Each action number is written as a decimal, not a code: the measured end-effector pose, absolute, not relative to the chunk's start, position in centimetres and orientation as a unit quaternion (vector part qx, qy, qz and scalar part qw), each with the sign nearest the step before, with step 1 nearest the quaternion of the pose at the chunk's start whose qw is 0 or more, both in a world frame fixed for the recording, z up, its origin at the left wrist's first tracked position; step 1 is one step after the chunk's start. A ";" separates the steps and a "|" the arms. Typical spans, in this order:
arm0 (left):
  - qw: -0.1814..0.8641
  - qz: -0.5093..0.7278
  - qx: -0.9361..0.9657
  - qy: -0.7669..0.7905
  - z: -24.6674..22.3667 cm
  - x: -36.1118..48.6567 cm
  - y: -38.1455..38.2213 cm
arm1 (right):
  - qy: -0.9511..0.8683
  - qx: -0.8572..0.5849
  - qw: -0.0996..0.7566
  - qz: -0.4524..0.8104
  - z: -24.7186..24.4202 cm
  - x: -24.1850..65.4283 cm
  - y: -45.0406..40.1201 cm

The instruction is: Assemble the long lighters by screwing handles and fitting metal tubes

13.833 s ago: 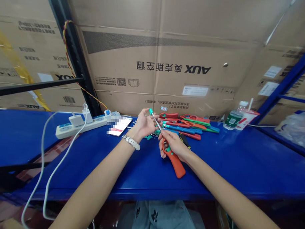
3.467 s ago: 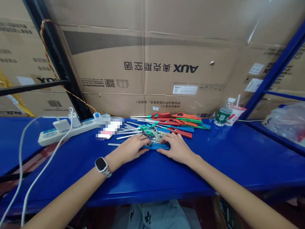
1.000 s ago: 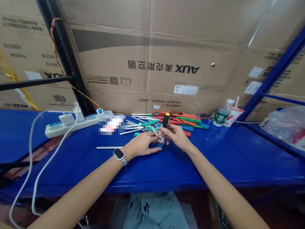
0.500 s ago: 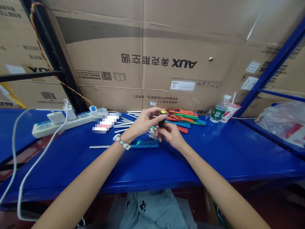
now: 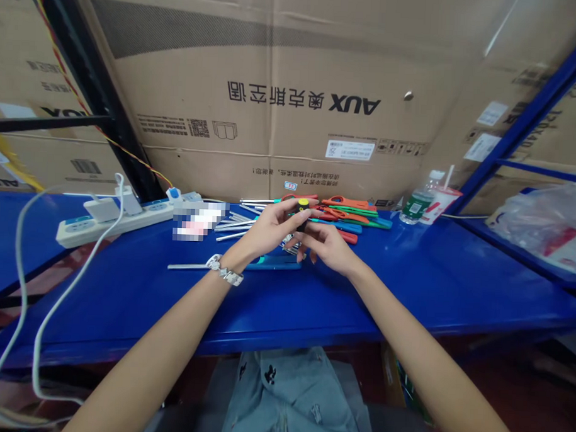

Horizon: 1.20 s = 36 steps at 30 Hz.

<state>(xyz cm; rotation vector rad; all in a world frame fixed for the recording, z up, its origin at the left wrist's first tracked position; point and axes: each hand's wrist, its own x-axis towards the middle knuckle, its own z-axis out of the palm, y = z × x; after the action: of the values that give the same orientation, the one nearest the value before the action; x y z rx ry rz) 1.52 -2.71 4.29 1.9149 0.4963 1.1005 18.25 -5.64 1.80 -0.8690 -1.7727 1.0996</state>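
Note:
My left hand (image 5: pixel 272 228) is closed around an upright screwdriver (image 5: pixel 303 205) with a black handle and a yellow end. Just below it, the fingers of my right hand (image 5: pixel 328 246) are pinched together near the tool's lower end; what they hold is hidden. Small metal pieces (image 5: pixel 291 241) show beneath the fingers. A blue long-necked lighter (image 5: pixel 279 263) lies in front of my hands, its metal tube pointing left. Behind them is a pile of lighters with orange (image 5: pixel 349 202), red, green and blue handles, their metal tubes towards the left.
A white power strip (image 5: pixel 115 222) with plugs and cables lies at the left of the blue table (image 5: pixel 284 320). To its right is a blurred-out patch (image 5: pixel 198 219). A water bottle (image 5: pixel 415 205) and a drink cup (image 5: pixel 439 207) stand back right. Cardboard (image 5: pixel 294 52) lines the back.
My view has tilted slightly, so the scene sits a little higher. My left hand still holds the screwdriver, and my right fingers have moved up closer to the handle.

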 end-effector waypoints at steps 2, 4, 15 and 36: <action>0.395 0.465 0.763 0.214 4.2 1.9 -2.4 | -0.685 -0.366 0.473 0.416 1.4 17.7 -5.5; 0.370 0.509 0.743 0.230 4.1 2.6 -2.1 | -0.638 -0.390 0.542 0.383 0.9 17.1 -5.1; 0.425 0.504 0.723 0.206 3.6 3.1 -2.3 | -0.711 -0.360 0.445 0.408 2.2 19.7 -5.0; 0.344 0.571 0.703 0.248 3.6 3.4 -2.1 | -0.626 -0.402 0.548 0.382 1.0 17.2 -5.0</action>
<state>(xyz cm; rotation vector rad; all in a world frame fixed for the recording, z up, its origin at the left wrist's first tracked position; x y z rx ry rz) 3.42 -2.13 3.61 1.8255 0.6450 1.4828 17.24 -4.98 1.03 -0.9530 -1.4839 0.9057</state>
